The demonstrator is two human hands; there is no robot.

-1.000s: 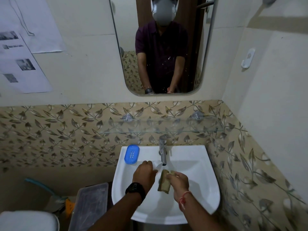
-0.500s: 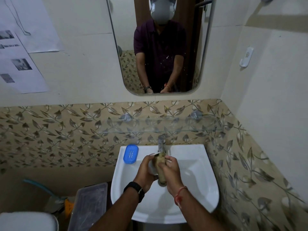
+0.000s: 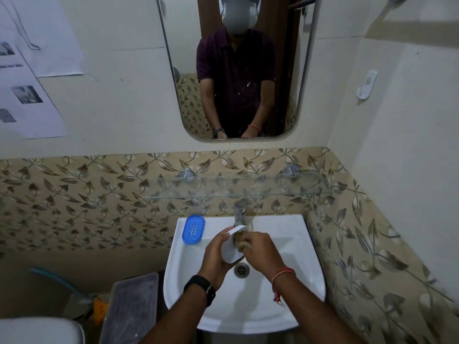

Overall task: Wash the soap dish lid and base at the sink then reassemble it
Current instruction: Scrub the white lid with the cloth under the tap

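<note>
My left hand (image 3: 216, 254) holds a white oval soap dish part (image 3: 232, 247) tilted on edge over the white sink (image 3: 285, 244), just above the drain (image 3: 241, 269). My right hand (image 3: 260, 253) presses a brownish scrubber (image 3: 239, 239) against the white part's inner face. The blue perforated soap dish part (image 3: 193, 229) lies flat on the sink's back left rim. The chrome tap (image 3: 240, 214) stands right behind my hands. I cannot tell whether water is running.
A glass shelf (image 3: 233, 187) juts out above the tap. A mirror (image 3: 236, 68) hangs higher up. A clear plastic bin (image 3: 131, 309) and a white toilet lid (image 3: 39, 331) sit left of the sink. The right wall is close.
My hands came together under the tap, then dropped slightly toward the drain. The white part now shows in my left hand, with the scrubber pressed against it.
</note>
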